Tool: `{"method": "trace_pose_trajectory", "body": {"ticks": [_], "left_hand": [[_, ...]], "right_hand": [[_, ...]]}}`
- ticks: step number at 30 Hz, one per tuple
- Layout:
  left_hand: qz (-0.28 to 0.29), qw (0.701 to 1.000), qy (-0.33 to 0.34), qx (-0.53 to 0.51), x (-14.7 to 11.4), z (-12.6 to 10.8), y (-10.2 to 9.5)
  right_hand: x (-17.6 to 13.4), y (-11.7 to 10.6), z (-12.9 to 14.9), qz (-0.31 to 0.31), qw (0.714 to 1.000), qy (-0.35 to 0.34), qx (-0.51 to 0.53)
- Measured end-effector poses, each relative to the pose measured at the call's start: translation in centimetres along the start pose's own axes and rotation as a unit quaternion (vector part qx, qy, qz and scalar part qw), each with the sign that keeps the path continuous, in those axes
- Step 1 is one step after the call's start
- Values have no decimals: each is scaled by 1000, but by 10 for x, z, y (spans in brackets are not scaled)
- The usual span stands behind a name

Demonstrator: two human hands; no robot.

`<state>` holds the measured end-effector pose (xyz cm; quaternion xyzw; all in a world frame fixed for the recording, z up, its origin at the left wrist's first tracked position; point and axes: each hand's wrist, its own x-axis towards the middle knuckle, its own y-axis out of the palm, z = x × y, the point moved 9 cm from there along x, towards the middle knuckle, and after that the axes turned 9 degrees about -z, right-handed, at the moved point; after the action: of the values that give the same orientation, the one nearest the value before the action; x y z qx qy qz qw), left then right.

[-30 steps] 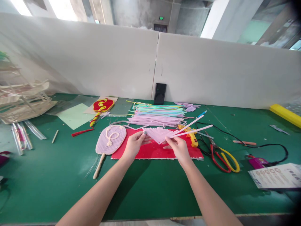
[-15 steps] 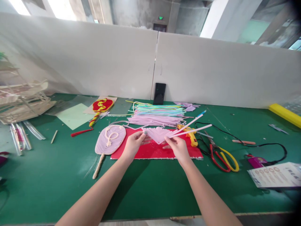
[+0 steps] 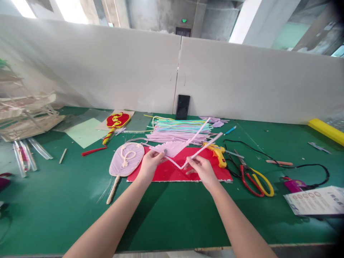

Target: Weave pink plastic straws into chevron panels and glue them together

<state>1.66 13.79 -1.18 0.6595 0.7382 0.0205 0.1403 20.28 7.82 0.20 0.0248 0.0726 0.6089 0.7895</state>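
Over a red board [image 3: 172,175], my left hand [image 3: 151,162] pinches a lilac panel [image 3: 170,147] made of chenille stems laid side by side, one long stem end sticking out to the upper right. A separate lilac chenille stem [image 3: 174,163], bent into a V, runs below the panel. Its left arm reaches my left hand. My right hand [image 3: 199,167] has its fingers closed on the V's right arm, close to the bend. A lilac round fan [image 3: 131,168] with a wrapped handle lies left of the board.
Behind the board lies a pile of pink, mint and yellow chenille stems [image 3: 178,130]. A yellow glue gun [image 3: 219,156] and red-and-yellow-handled scissors [image 3: 255,179] are on the right. A phone [image 3: 183,106] leans on the white partition [image 3: 228,79]. A red-and-yellow fan [image 3: 116,121] lies back left.
The bent stem has come away below the panel, its V now apart from the panel's edge. My right hand has moved from the panel to that stem; the panel has shifted slightly left.
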Motion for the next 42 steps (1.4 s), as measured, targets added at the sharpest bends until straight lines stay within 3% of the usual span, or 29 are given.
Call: {"method": "trace_pose_trajectory", "body": {"ticks": [4, 8, 10, 13, 15, 17, 20, 23, 29, 33, 35, 39, 42], "left_hand": [[17, 998, -8, 53, 0, 7, 3], [42, 990, -6, 137, -8, 15, 8], [17, 984, 18, 179, -10, 8, 2], [-56, 963, 126, 233, -15, -24, -11], [-79, 883, 326, 328, -34, -63, -2], [-4, 817, 442, 371, -55, -74, 22], [154, 743, 508, 408, -82, -59, 56], [201, 708, 526, 425, -93, -46, 68], [185, 718, 511, 435, -83, -41, 63], [88, 757, 452, 463, -70, -44, 50], [49, 756, 447, 475, -69, -48, 47], [66, 736, 463, 489, -73, -46, 51], [89, 740, 456, 486, -70, -43, 51]], "right_hand": [[-4, 6, 10, 40, 996, -18, 73], [-2, -1, 15, 8, 994, -50, 101], [0, -4, 16, -7, 993, -62, 98], [3, -7, 15, -15, 993, -71, 88], [3, -6, 14, -13, 994, -72, 75], [2, -3, 13, -5, 996, -71, 55], [-1, 4, 12, 10, 997, -71, 23], [-3, 7, 12, 14, 997, -77, -1], [-3, 9, 12, 19, 995, -90, -23], [-5, 7, 14, 8, 994, -107, -32], [-5, 6, 15, -4, 993, -112, -36], [-4, 5, 13, -12, 993, -107, -38], [-3, 6, 11, -6, 994, -102, -41]]}}
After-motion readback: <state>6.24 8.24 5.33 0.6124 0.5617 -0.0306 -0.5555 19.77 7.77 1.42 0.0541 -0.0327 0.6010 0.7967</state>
